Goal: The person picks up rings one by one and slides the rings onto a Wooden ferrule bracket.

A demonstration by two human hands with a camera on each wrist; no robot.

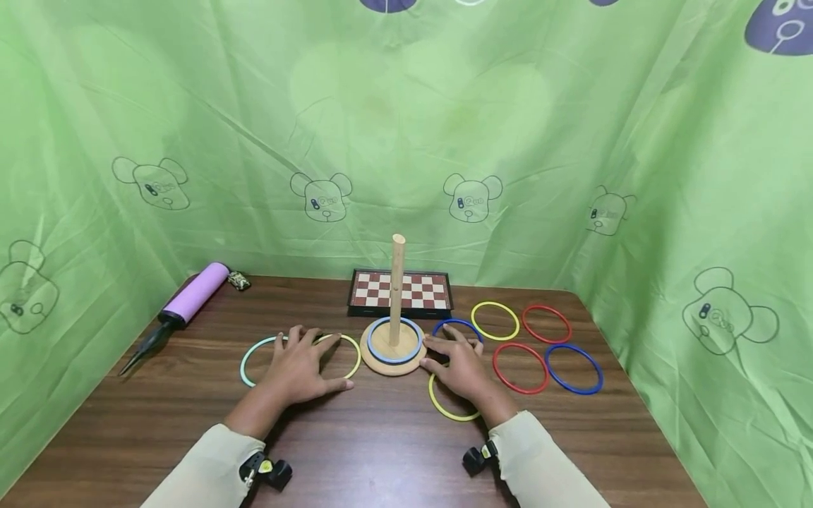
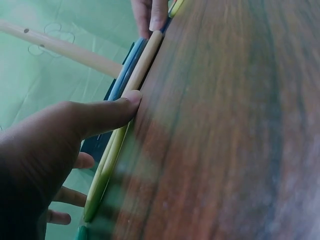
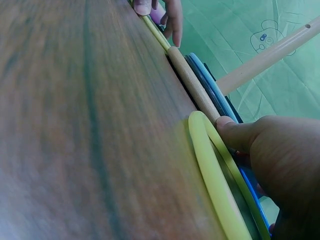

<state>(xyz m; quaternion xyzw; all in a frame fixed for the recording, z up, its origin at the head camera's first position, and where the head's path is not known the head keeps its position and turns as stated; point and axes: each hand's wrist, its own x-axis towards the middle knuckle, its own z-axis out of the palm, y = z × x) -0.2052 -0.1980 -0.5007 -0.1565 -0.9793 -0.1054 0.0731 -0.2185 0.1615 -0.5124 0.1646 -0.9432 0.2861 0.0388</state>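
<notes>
Purple pump (image 1: 198, 291) with black nozzle, slanting along the bench's (image 1: 356, 444) left side; small patterned packet (image 1: 238, 281) just beside its far end. Turquoise ring (image 1: 246, 356), flat on the bench, partly hidden by the left hand (image 1: 301, 370). Left hand: released, fingers spread over the rings, thumb stretched inward. Left yellow ring (image 1: 357, 356), under the same hand, its right edge next to the stand. Wooden base (image 1: 395, 370) of the stand, near the middle of the bench; upright wooden peg (image 1: 396, 296) rising from it; light blue ring (image 1: 375, 356) lying round the peg, a darker edge showing beneath. Chequered board (image 1: 427, 289), behind the peg. Right hand (image 1: 464, 370): relaxed and unclenched, thumb and forefinger at the base's right edge. Near blue ring (image 1: 470, 324), partly behind that hand; front yellow ring (image 1: 435, 398), partly beneath it. Further right, flat on the bench: back yellow ring (image 1: 495, 304), near red ring (image 1: 517, 345), far red ring (image 1: 546, 307), outer blue ring (image 1: 600, 374). Green curtain (image 1: 540, 233) with printed round-eared heads, enclosing the bench
</notes>
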